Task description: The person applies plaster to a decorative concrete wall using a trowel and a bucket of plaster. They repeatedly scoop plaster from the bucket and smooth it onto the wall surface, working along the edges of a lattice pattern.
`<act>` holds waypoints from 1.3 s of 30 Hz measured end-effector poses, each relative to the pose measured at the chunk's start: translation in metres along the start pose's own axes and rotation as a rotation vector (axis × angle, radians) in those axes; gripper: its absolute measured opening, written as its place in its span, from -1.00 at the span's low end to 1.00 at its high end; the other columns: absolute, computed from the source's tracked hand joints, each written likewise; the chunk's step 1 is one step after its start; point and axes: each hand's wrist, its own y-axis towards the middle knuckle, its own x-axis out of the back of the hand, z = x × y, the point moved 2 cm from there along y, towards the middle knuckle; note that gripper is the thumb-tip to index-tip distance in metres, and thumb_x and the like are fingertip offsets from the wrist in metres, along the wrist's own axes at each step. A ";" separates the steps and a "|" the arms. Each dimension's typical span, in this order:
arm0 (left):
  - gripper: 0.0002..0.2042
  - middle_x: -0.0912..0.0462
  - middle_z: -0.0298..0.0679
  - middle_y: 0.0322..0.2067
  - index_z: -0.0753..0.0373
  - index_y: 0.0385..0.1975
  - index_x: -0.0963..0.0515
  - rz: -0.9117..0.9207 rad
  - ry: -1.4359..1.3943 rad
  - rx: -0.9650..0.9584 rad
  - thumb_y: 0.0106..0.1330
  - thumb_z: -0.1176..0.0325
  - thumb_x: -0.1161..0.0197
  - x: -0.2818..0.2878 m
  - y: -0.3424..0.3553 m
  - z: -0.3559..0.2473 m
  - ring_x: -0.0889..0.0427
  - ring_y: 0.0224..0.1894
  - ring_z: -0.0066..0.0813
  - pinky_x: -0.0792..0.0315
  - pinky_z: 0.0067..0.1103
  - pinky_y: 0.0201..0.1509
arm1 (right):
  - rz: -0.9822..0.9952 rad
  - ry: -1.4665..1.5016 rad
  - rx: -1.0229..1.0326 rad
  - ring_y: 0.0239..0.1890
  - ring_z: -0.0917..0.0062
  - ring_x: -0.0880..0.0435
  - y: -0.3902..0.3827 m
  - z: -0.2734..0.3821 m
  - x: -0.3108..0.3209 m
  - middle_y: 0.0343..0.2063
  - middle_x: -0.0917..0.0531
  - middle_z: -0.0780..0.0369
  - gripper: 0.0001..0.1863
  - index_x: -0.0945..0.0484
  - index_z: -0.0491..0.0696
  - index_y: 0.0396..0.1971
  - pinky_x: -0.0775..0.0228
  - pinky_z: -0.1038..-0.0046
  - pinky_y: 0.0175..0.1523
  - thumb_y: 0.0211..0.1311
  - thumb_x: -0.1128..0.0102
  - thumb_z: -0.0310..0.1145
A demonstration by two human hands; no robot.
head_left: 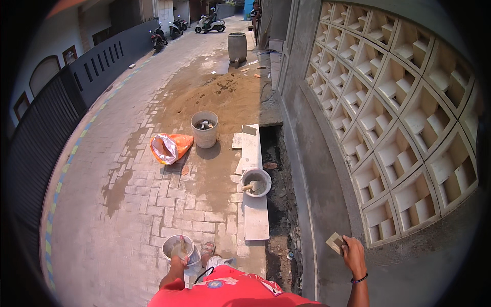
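Note:
My left hand (179, 262), low in the centre, is closed on the near rim of a small pale bucket (170, 248) with greyish contents and a tool's handle in it. My right hand (352, 256) grips a flat, square, tan-grey scraper (335, 242) beside the grey wall (327, 215). Ahead, a white basin (263, 182) with grey mix and a tool sits on pale boards (255, 220) along an open drain (279, 199). My sandalled foot (208, 248) shows beside the small bucket, below which is my red clothing.
A sand pile (215, 94), tall bucket (205, 135), orange sack (179, 146) and concrete cylinder (237, 48) stand on the paved lane (128, 215). A dark fence (97, 66) lines the left, breeze blocks (388, 123) the right. A person rides a scooter (209, 25) beyond; another stands farther right.

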 end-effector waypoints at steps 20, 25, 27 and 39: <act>-0.60 -0.33 0.20 0.07 0.27 0.18 -0.23 0.153 -0.080 -0.203 0.33 0.39 0.13 -0.065 0.086 -0.274 -0.53 -0.22 0.30 -0.68 -0.32 -0.43 | 0.522 0.161 -0.606 -0.10 0.33 -0.69 0.206 0.129 -0.364 -0.19 -0.71 0.07 -0.63 -0.65 -0.12 -0.10 -0.50 0.36 -0.01 0.05 -0.35 -0.36; -0.63 -0.40 0.15 0.03 0.34 0.13 -0.27 0.124 -0.042 -0.098 0.34 0.41 0.14 -0.112 0.094 -0.302 -0.55 -0.22 0.25 -0.69 -0.34 -0.42 | 0.640 0.233 -0.872 -0.16 0.36 -0.71 0.189 0.082 -0.446 -0.21 -0.72 0.11 -0.65 -0.67 -0.06 -0.11 -0.58 0.34 -0.12 0.04 -0.37 -0.38; -0.63 -0.40 0.14 0.03 0.37 0.11 -0.31 0.176 -0.004 -0.092 0.36 0.35 0.10 -0.120 0.085 -0.318 -0.54 -0.20 0.19 -0.69 -0.35 -0.39 | 0.650 0.333 -0.968 -0.28 0.36 -0.74 0.205 0.108 -0.446 -0.27 -0.72 0.05 -0.65 -0.68 -0.07 -0.14 -0.59 0.35 -0.22 -0.01 -0.40 -0.38; -0.71 -0.40 0.08 0.05 0.43 0.01 -0.35 0.412 0.485 -0.157 0.33 0.45 0.03 -0.324 -0.015 -0.268 -0.54 -0.14 0.00 -0.67 -0.40 -0.27 | 0.487 0.303 -0.823 -0.39 0.51 -0.67 0.297 0.069 -0.509 -0.46 -0.70 0.24 -0.80 -0.69 -0.08 -0.36 -0.51 0.39 -0.27 -0.04 -0.39 -0.37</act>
